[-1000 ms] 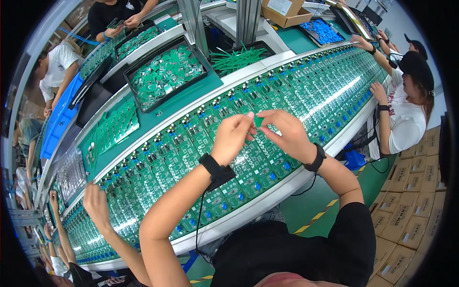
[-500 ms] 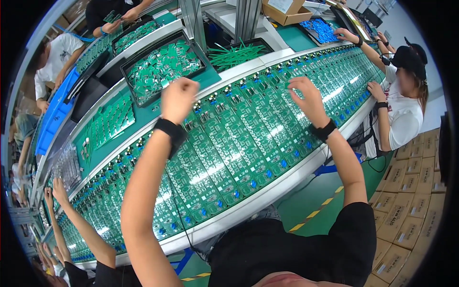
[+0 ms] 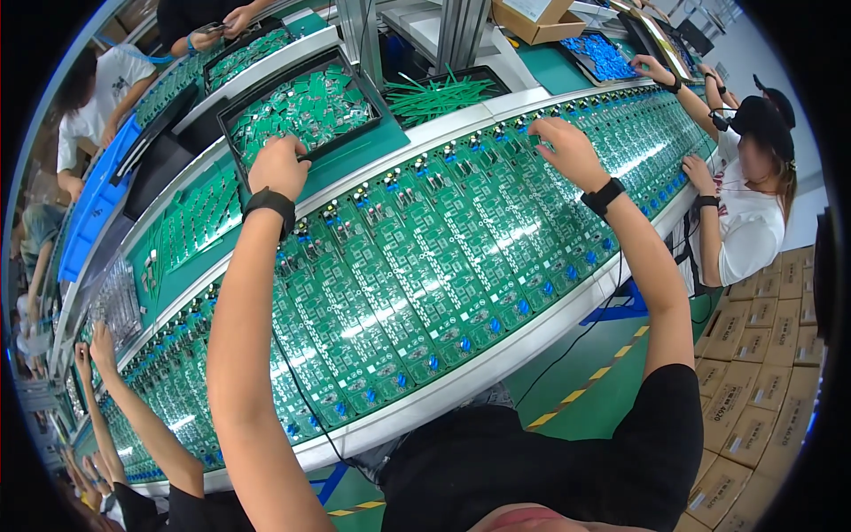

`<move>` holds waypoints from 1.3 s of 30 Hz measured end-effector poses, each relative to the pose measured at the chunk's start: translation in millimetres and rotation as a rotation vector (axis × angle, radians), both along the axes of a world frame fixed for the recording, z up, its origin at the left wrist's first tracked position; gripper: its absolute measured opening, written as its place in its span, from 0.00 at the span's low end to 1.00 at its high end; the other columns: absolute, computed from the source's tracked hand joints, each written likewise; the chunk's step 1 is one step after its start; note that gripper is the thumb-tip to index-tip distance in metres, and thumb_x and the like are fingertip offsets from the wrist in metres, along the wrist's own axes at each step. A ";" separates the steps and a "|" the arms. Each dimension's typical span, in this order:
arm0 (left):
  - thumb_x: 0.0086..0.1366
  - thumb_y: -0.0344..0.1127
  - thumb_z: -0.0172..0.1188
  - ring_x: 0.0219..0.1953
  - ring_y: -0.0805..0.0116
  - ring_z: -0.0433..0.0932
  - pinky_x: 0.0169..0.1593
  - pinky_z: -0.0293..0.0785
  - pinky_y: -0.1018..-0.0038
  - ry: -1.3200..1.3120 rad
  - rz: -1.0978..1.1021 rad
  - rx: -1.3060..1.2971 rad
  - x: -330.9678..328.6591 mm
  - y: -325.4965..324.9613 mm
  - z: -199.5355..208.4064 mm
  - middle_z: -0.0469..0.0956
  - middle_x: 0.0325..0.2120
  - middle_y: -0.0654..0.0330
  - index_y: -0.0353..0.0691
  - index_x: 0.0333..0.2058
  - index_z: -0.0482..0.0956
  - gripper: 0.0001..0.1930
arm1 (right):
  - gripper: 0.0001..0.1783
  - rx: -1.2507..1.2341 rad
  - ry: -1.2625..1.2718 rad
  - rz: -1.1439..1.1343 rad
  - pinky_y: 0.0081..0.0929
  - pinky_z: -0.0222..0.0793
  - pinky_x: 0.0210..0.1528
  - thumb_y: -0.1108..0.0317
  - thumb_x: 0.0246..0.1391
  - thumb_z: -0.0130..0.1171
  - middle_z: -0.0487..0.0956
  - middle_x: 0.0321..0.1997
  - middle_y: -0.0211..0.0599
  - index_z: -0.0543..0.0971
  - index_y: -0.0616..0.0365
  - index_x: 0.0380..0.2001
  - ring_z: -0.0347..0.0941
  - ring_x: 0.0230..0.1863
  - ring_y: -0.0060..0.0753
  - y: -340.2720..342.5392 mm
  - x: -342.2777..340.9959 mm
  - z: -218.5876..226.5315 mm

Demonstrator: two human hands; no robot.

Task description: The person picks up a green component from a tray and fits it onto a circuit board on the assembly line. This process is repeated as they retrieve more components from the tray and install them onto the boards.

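My left hand [image 3: 279,167] is at the near rim of a black tray [image 3: 377,99] heaped with small green circuit boards [image 3: 310,108]. Its fingers are curled and closed; their tips are partly hidden, so what they hold cannot be made out. Farther right, my right hand [image 3: 570,152] pinches a small green circuit board [image 3: 534,140] above the far part of the long row of large green circuit boards [image 3: 417,266]. These large boards lie side by side along the line, with blue parts on their near ends and tall components on their far ends.
Beyond the line are a tray of green strips [image 3: 443,96], a tray of blue parts [image 3: 596,58], a cardboard box [image 3: 536,19] and metal posts [image 3: 461,35]. A co-worker [image 3: 753,168] works at right, others at left. Cartons [image 3: 753,381] are stacked at lower right.
My left hand has moved left from over the far ends of the large boards to the small-board tray. My right hand has risen slightly, still pinching its small board.
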State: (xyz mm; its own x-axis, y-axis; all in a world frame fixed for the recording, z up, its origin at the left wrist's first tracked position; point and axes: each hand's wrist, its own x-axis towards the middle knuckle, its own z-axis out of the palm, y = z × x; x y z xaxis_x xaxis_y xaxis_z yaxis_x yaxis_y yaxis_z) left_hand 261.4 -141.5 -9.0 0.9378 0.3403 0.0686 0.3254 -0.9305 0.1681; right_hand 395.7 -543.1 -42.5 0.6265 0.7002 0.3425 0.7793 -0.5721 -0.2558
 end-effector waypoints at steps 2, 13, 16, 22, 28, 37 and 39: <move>0.47 0.34 0.63 0.39 0.57 0.73 0.40 0.70 0.65 0.030 0.000 -0.042 1.6 1.3 -0.4 0.72 0.34 0.56 0.44 0.30 0.76 0.10 | 0.14 0.001 -0.003 0.020 0.31 0.68 0.37 0.79 0.39 0.56 0.73 0.35 0.36 0.71 0.55 0.33 0.71 0.36 0.38 1.0 3.0 0.3; 0.46 0.35 0.65 0.35 0.60 0.73 0.40 0.70 0.68 -0.086 -0.051 -0.020 -6.0 8.0 3.9 0.71 0.32 0.57 0.44 0.32 0.77 0.12 | 0.14 -0.181 0.113 0.197 0.37 0.65 0.39 0.79 0.34 0.57 0.73 0.30 0.39 0.70 0.57 0.29 0.69 0.37 0.46 9.9 28.0 9.9; 0.47 0.35 0.64 0.35 0.60 0.73 0.39 0.69 0.68 -0.131 -0.055 -0.026 -2.2 8.3 2.0 0.72 0.31 0.57 0.44 0.32 0.77 0.12 | 0.14 -0.237 0.092 0.190 0.36 0.65 0.38 0.78 0.34 0.57 0.74 0.30 0.39 0.70 0.58 0.29 0.69 0.37 0.46 10.6 32.8 10.1; 0.49 0.39 0.61 0.33 0.60 0.75 0.38 0.70 0.68 -0.063 -0.067 -0.145 -3.4 26.8 -3.4 0.75 0.30 0.57 0.43 0.33 0.77 0.12 | 0.11 -0.252 0.041 0.163 0.36 0.65 0.37 0.76 0.37 0.57 0.74 0.30 0.40 0.70 0.58 0.29 0.70 0.36 0.45 12.2 25.3 16.1; 0.49 0.38 0.61 0.31 0.61 0.77 0.36 0.71 0.70 -0.105 -0.077 -0.217 -8.2 37.8 -1.8 0.78 0.26 0.58 0.44 0.32 0.79 0.11 | 0.07 0.187 0.259 0.060 0.28 0.68 0.35 0.72 0.45 0.57 0.75 0.31 0.37 0.74 0.59 0.30 0.73 0.32 0.37 18.4 -32.7 22.2; 0.49 0.34 0.61 0.27 0.71 0.78 0.33 0.72 0.78 -0.258 0.096 -0.241 -2.4 20.6 -1.1 0.80 0.24 0.60 0.43 0.29 0.81 0.07 | 0.04 0.231 0.378 0.049 0.21 0.67 0.30 0.73 0.47 0.56 0.75 0.29 0.36 0.74 0.61 0.28 0.72 0.30 0.30 27.3 -84.9 23.6; 0.49 0.33 0.61 0.27 0.71 0.78 0.33 0.72 0.77 -0.338 0.133 -0.327 -3.0 16.7 3.7 0.79 0.24 0.60 0.43 0.29 0.81 0.07 | 0.04 0.230 0.358 0.056 0.20 0.67 0.29 0.73 0.47 0.56 0.75 0.29 0.36 0.75 0.61 0.28 0.72 0.29 0.29 28.9 -87.2 26.4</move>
